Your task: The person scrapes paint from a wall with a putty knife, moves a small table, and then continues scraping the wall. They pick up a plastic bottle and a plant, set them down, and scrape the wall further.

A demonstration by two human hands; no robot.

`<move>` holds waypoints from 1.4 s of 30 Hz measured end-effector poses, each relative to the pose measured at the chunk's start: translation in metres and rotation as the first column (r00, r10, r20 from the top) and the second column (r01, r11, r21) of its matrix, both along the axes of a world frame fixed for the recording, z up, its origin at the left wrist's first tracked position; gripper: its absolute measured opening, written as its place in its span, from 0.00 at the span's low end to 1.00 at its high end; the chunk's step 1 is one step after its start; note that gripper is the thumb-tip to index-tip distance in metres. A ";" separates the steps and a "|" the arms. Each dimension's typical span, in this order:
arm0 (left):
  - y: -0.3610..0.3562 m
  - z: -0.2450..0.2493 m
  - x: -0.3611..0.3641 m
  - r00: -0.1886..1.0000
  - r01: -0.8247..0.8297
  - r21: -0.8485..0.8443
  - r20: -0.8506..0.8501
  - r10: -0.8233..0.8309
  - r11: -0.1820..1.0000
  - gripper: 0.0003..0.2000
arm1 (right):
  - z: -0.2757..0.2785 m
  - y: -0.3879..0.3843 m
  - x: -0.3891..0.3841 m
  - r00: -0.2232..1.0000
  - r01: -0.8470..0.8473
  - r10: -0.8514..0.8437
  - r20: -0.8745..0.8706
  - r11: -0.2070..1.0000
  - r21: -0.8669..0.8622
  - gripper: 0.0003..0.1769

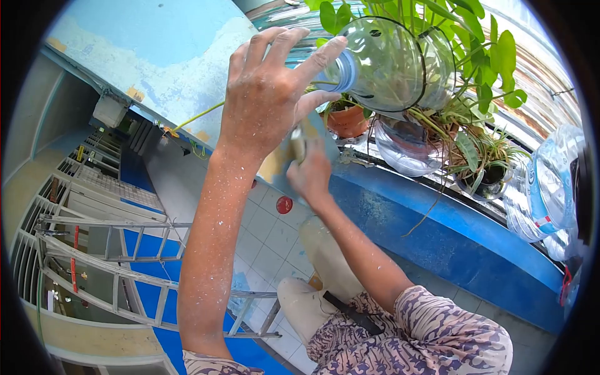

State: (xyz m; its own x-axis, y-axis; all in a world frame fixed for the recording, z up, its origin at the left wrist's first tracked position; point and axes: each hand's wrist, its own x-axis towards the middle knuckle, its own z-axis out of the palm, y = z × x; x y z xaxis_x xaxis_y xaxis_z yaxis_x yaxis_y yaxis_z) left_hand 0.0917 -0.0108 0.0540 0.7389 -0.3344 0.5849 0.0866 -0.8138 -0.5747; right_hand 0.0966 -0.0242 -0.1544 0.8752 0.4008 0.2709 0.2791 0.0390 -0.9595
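Observation:
My left hand (265,84) is raised beside a clear plastic bottle (390,62) lying on its side, thumb and index finger closed about its blue-ringed neck. A green stem runs from the neck past my wrist. Below it, my right hand (310,172) is closed on a tool with a pale, flat end, apparently a scraper (298,145), held against the patchy wall (272,164). Motion blurs this hand, and its fingers partly hide the tool. White flecks dot both forearms.
A terracotta pot (347,122), clear containers with plants (409,147) and large plastic bottles (544,181) line the ledge on the right. A blue wall (387,212) runs below them. A metal ladder (112,269) appears at lower left. A round red object (284,205) is over the tiles.

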 end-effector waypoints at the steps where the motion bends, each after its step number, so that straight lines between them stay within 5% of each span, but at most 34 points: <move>1: -0.001 0.001 -0.001 1.000 0.003 -0.016 -0.013 -0.004 1.000 0.37 | -0.001 0.008 0.018 0.999 0.051 -0.051 -0.011 0.999 -0.009 0.23; 4: -0.010 0.005 -0.001 1.000 0.011 0.009 -0.013 -0.011 1.000 0.37 | -0.003 0.000 0.025 0.998 -0.003 0.004 0.062 1.000 -0.009 0.22; 5: -0.013 0.006 0.001 1.000 -0.004 0.014 -0.014 0.004 1.000 0.36 | -0.009 -0.003 0.007 0.988 -0.005 -0.011 0.152 0.994 0.108 0.23; 8: -0.011 0.011 0.010 0.996 0.082 -0.069 -0.037 -0.085 0.994 0.36 | 0.002 -0.013 -0.008 0.991 -0.073 0.067 0.114 0.996 0.055 0.23; 12: -0.010 0.009 0.005 0.997 0.073 -0.049 -0.012 -0.074 0.996 0.35 | 0.004 0.009 0.023 0.999 0.030 -0.032 -0.040 0.999 -0.039 0.23; 18: -0.011 0.014 0.012 0.994 0.096 -0.042 -0.044 -0.098 0.994 0.35 | -0.002 -0.007 0.001 0.997 -0.066 0.065 0.031 0.997 0.028 0.23; 36: -0.023 0.014 -0.005 0.997 0.065 -0.010 -0.031 -0.065 0.998 0.32 | -0.001 0.006 0.034 0.998 0.038 -0.041 -0.052 0.997 -0.063 0.19; 42: -0.017 0.010 -0.001 0.997 0.071 -0.042 -0.027 -0.072 0.997 0.33 | -0.003 0.003 0.025 0.997 0.029 -0.029 0.068 1.000 0.000 0.18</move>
